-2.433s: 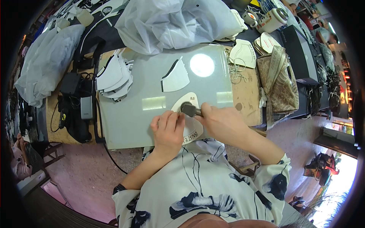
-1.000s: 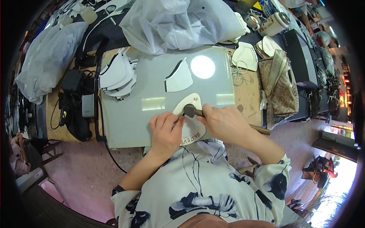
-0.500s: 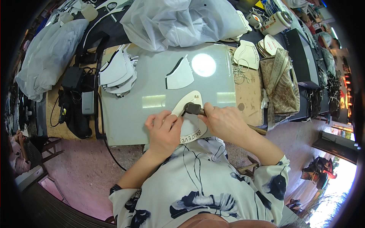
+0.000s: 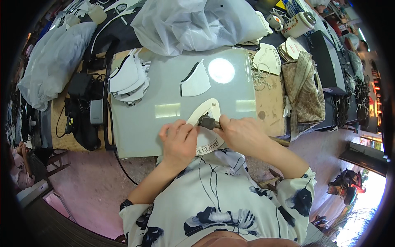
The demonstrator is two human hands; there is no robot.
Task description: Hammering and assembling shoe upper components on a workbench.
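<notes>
The broad grey-green board (image 4: 138, 133) is my work surface. Across its far edge bulges a translucent plastic bag (image 4: 193, 24). Near the board's left edge lies a fanned stack of white cut pieces (image 4: 127, 82), one partly over another. The pale, rounded template (image 4: 197, 114) lies on the board close to its near edge, right in front of me and between my hands.

My right hand (image 4: 245, 131) comes in from the right, clenched around the handle of a hammer (image 4: 208, 122). My left hand (image 4: 180, 140) is at the template's left side, fingers bent and fingertips near the hammer; whether they pinch anything I cannot tell. Beyond the template, apart from it, lies a single white piece (image 4: 196, 83) with a dark curved edge.

Smallest is the hammer's dark head, over the middle of the template; I cannot tell whether it touches. I judge the step in hand to be careful tapping there. The next move calls for a short, controlled stroke, left fingertips clear of the head and the template kept flat.
</notes>
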